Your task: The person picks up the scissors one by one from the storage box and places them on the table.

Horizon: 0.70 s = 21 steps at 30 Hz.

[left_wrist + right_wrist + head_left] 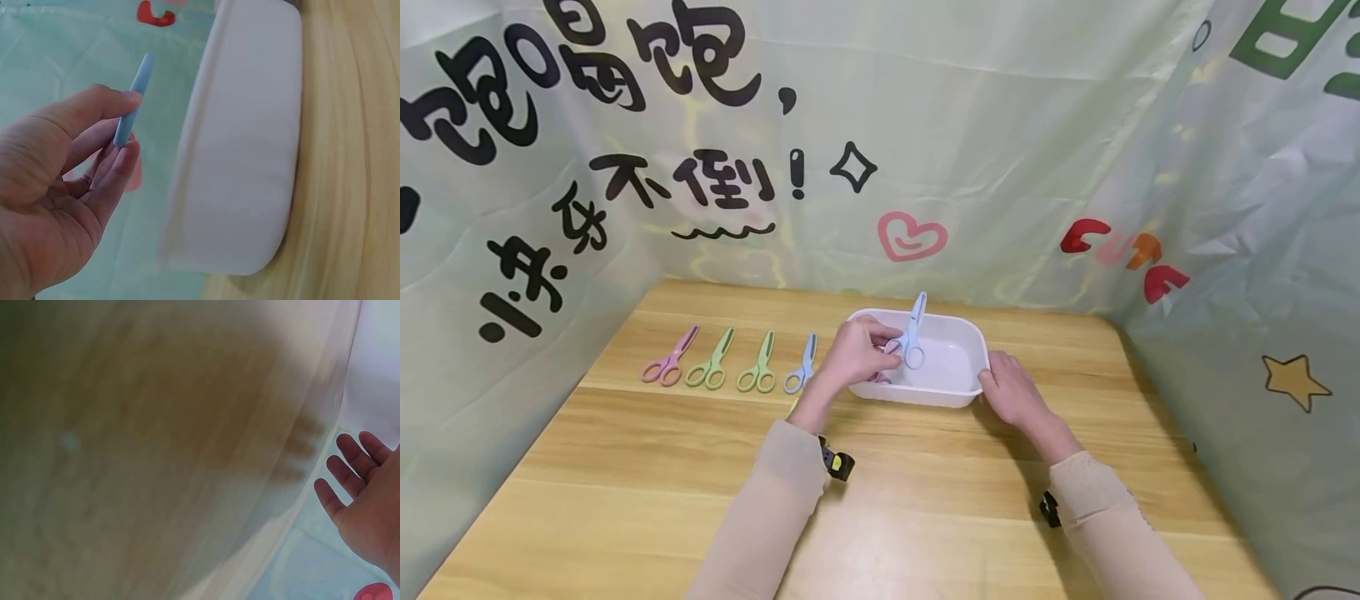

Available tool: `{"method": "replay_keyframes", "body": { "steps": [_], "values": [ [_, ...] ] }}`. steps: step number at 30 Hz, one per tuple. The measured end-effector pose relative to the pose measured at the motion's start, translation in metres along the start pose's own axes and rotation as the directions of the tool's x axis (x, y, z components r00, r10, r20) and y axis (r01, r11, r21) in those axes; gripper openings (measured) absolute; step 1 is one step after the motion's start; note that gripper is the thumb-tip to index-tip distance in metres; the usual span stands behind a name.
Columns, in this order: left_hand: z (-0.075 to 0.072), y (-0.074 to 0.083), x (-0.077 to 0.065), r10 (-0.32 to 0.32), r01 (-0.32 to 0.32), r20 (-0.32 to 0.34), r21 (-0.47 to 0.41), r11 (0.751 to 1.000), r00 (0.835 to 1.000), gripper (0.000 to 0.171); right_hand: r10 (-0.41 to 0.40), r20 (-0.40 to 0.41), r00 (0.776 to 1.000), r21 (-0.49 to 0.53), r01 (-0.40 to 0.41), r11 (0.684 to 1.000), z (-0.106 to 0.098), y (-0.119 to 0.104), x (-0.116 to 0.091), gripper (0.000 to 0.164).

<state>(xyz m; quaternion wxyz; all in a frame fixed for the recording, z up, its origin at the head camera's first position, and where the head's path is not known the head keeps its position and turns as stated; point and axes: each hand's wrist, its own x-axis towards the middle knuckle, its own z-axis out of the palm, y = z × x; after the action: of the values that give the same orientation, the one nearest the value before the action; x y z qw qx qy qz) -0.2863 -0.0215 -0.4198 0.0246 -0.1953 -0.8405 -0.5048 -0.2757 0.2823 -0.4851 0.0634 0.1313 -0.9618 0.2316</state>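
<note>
My left hand (859,354) pinches a pair of light blue scissors (917,317) between thumb and fingers, blades pointing up, over the left part of a white plastic tray (955,398). In the left wrist view the blue scissors (139,81) appear edge-on beside the tray's outer wall (244,144). Something pink lies in the tray under that hand, mostly hidden. At the tray's right end, my right hand (1018,392) touches the rim with its thumb. The right wrist view shows the fingers of the right hand (369,500) extended and slightly spread; its thumb is out of sight.
Left of the tray lie pink scissors (671,357), two green scissors (711,358) (758,361) and blue scissors (802,367), in a row on the wooden table (925,500). The left forearm partly covers the blue pair. A printed cloth backdrop (1000,167) encloses the table's back and sides.
</note>
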Motion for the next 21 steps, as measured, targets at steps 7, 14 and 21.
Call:
{"method": "replay_keyframes", "body": {
  "steps": [7,14,21],
  "values": [
    [-0.016,0.003,-0.011,0.005,-0.007,-0.043,-0.042,0.999,0.999,0.04,0.002,0.012,1.0,-0.001,-0.002,1.0,0.0,0.0,0.0,0.036],
    [-0.031,0.001,-0.023,-0.007,0.002,-0.091,-0.058,0.998,0.996,0.042,0.0,0.016,1.0,0.003,0.0,1.0,-0.002,-0.001,0.001,0.035],
    [-0.043,0.0,-0.04,-0.064,0.058,-0.124,-0.049,0.997,0.99,0.044,-0.001,0.017,1.0,0.003,0.001,1.0,0.0,0.001,0.0,0.036]
  ]
}}
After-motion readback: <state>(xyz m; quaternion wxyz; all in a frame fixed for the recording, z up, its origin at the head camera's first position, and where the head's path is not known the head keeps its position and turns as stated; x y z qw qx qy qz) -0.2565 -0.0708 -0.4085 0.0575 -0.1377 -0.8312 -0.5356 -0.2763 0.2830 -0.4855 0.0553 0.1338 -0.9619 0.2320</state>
